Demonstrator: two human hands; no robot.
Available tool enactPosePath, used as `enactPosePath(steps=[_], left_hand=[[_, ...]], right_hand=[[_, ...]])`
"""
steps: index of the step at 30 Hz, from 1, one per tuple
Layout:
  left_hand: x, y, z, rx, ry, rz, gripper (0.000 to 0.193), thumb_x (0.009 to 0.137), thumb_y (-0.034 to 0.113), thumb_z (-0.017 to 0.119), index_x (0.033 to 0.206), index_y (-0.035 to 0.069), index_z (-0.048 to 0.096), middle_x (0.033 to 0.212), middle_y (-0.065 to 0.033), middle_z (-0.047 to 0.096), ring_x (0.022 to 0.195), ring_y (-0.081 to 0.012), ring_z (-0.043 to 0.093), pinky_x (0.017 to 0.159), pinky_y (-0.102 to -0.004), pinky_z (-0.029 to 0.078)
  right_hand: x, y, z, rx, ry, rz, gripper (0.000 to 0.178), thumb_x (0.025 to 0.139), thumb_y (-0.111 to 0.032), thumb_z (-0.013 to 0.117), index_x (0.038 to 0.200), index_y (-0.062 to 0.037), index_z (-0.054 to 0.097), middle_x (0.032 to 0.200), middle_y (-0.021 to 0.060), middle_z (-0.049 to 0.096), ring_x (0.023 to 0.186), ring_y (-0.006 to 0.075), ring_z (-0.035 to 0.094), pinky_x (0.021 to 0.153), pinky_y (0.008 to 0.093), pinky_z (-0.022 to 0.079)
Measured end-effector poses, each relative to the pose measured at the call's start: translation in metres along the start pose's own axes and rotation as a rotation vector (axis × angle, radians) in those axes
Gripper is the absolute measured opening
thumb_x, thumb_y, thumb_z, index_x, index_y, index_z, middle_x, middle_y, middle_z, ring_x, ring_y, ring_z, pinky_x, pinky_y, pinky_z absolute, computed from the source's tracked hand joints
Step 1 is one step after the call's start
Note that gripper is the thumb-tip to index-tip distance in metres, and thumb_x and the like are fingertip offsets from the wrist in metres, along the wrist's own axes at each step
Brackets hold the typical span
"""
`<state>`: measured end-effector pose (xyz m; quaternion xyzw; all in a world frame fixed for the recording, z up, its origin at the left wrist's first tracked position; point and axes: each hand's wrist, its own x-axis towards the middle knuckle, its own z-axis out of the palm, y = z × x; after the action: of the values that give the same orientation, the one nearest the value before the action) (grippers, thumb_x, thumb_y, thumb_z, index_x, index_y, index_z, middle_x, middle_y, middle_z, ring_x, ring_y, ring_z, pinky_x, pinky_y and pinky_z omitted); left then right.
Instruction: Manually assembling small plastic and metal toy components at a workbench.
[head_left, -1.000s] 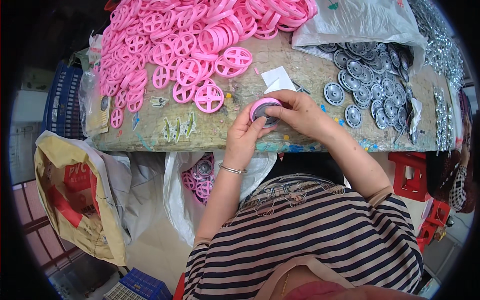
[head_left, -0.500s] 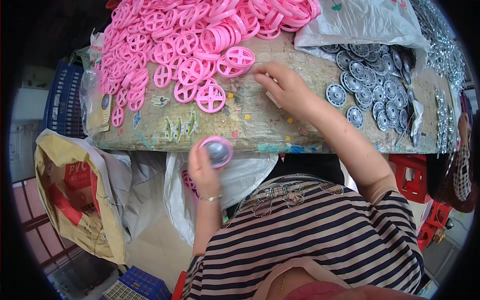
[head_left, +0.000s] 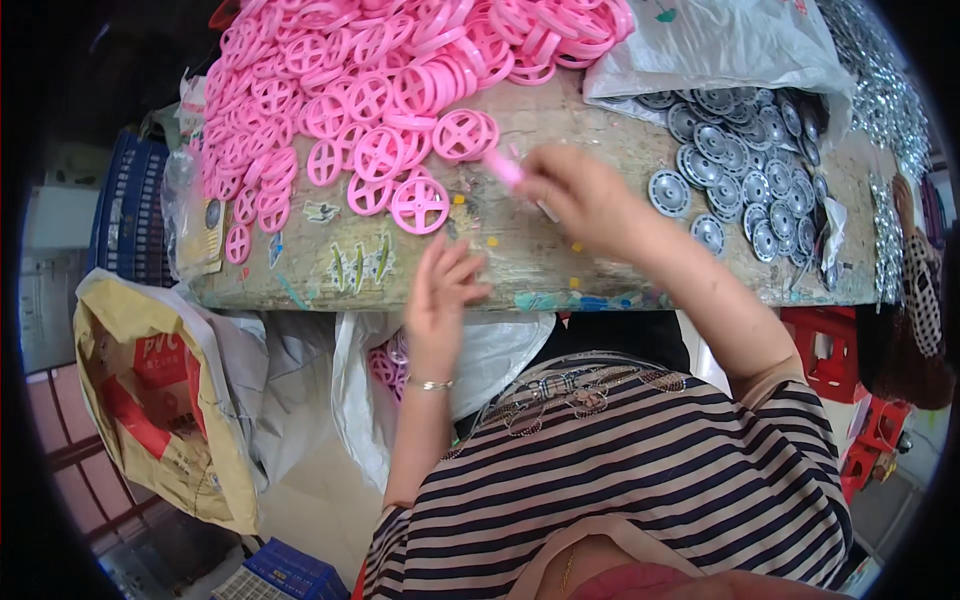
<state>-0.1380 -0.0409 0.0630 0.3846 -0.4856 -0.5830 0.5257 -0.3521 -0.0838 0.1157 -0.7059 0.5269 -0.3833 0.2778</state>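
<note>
The right hand [head_left: 572,196] pinches a blurred pink wheel [head_left: 504,168] at the frame's upper centre — best gripped lightly by its rim; the left hand [head_left: 440,290], fingers spread, looks empty — just left of centre.

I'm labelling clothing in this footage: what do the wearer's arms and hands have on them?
Both short sleeves are striped in dark navy and beige, leaving the forearms bare. The left hand is gloveless, with a thin silver bracelet at its wrist. The right hand is gloveless too, no bracelet visible. Blur hides whether rings are worn.
</note>
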Motion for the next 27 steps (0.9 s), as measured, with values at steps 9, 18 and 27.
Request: enactPosePath(steps=[9, 18, 27], left_hand=[[0.036, -0.026, 0.055, -0.242, -0.132, -0.375, 0.033, 0.101, 0.018, 0.042, 0.128, -0.001, 0.044, 0.114, -0.0135, 0.058, 0.096, -0.0222, 0.064, 0.073, -0.0359, 0.060], [0.039, -0.025, 0.056, -0.336, -0.138, -0.383, 0.035, 0.100, 0.017, 0.040, 0.129, -0.003, 0.041, 0.119, -0.0180, 0.057, 0.101, -0.0285, 0.064, 0.075, -0.0403, 0.060], [0.040, -0.027, 0.053, -0.369, -0.181, -0.406, 0.036, 0.101, 0.018, 0.039, 0.132, 0.000, 0.039, 0.123, -0.0161, 0.053, 0.105, -0.0275, 0.061, 0.081, -0.0412, 0.058]], right_hand=[[-0.050, 0.044, -0.043, -0.098, 0.161, 0.199, 0.016, 0.084, -0.010, 0.065, 0.098, -0.0031, 0.063, 0.092, 0.0098, 0.060, 0.086, 0.0206, 0.059, 0.075, 0.0309, 0.047], [-0.039, 0.161, -0.159, -1.097, 0.479, 0.210, 0.050, 0.081, -0.037, 0.067, 0.116, -0.0025, 0.057, 0.116, 0.0156, 0.058, 0.109, 0.0379, 0.051, 0.092, 0.0477, 0.040], [-0.023, 0.118, -0.129, -0.747, 0.317, 0.127, 0.028, 0.089, -0.022, 0.059, 0.106, -0.0008, 0.063, 0.104, 0.0145, 0.062, 0.097, 0.0321, 0.057, 0.083, 0.0388, 0.046]])
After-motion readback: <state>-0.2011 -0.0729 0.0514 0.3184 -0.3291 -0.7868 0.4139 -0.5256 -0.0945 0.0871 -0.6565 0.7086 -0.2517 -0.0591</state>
